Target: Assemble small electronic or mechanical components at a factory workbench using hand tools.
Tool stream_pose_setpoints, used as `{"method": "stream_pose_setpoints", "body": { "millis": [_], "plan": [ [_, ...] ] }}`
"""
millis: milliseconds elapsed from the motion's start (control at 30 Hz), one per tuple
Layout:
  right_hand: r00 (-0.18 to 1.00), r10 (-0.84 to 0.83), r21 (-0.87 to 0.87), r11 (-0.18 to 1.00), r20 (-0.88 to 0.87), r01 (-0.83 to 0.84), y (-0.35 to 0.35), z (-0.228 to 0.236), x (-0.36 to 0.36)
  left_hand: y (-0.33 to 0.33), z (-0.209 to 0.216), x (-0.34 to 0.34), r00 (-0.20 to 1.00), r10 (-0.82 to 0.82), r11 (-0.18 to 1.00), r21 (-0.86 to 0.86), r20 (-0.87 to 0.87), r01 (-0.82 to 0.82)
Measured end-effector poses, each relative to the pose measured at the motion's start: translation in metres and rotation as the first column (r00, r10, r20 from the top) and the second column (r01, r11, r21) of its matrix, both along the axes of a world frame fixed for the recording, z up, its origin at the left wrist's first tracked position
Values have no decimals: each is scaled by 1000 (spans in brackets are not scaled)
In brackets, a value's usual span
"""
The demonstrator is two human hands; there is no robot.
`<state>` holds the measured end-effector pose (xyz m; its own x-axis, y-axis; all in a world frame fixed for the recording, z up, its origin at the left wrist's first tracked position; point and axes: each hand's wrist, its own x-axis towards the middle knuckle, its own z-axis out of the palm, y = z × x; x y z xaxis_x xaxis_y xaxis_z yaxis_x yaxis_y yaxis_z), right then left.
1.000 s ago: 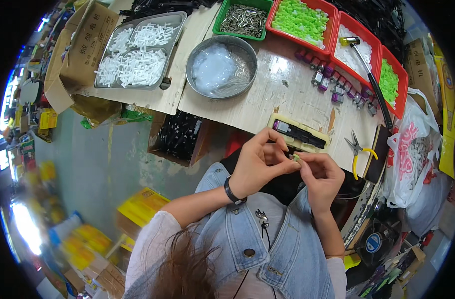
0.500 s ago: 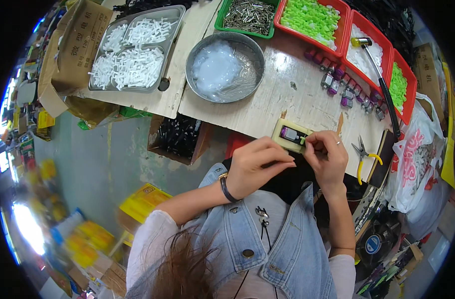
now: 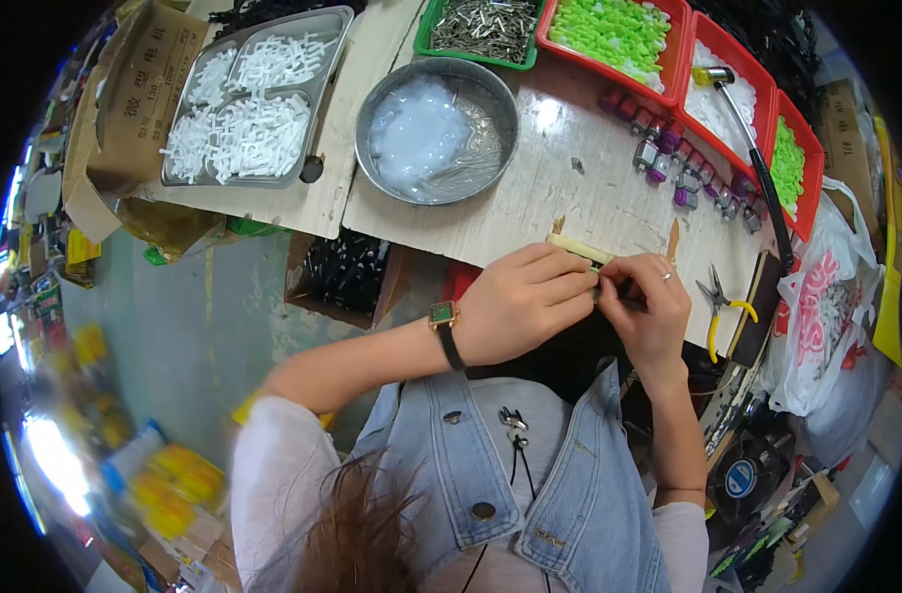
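At the table's front edge, a cream-coloured holder block [image 3: 575, 245] is mostly covered by my hands; only its far rim shows. My left hand [image 3: 532, 304] lies over it, fingers bent and pressed together, their tips hidden from me. My right hand [image 3: 649, 308] pinches at the holder's right end, thumb against forefinger. Between the fingertips of both hands a small green plastic part [image 3: 596, 293] just shows. The motor and black casing inside the holder are hidden now.
Several small purple-and-silver motors [image 3: 658, 158] lie beyond my hands. Further back are a round metal bowl [image 3: 513, 128], a green tray of metal pins [image 3: 427, 49] and red trays [image 3: 680, 59]. Yellow-handled pliers [image 3: 720, 308] and a hammer [image 3: 752, 148] lie at right.
My left hand has moved right and forward over the holder, covering the motor and casing that showed before. Its fingers now meet those of my right hand, which has barely moved.
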<state>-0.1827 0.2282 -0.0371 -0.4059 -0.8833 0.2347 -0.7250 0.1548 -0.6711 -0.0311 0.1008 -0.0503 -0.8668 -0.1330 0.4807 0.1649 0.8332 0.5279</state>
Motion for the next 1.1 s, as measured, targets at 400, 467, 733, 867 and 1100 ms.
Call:
{"method": "stream_pose_setpoints", "body": {
  "millis": [400,467,733,867,1100],
  "plan": [
    [640,-604,154,659,-474,736,147,7,-122,-6,42,-17,960,-90,977,-165,265,137],
    [663,-656,247,619,-359,746,149,11,-119,-7,40,-17,961,-97,987,-97,259,126],
    [687,-676,164,671,-265,723,145,-2,-140,-2,36,-5,965,-49,997,73,256,31],
    [673,-602,105,707,-429,700,139,15,-125,3,39,3,987,-14,994,105,162,-3],
    [826,-319,5,932,-465,363,-43,30,-166,34,65,15,964,250,852,451,96,-266]
  ]
}}
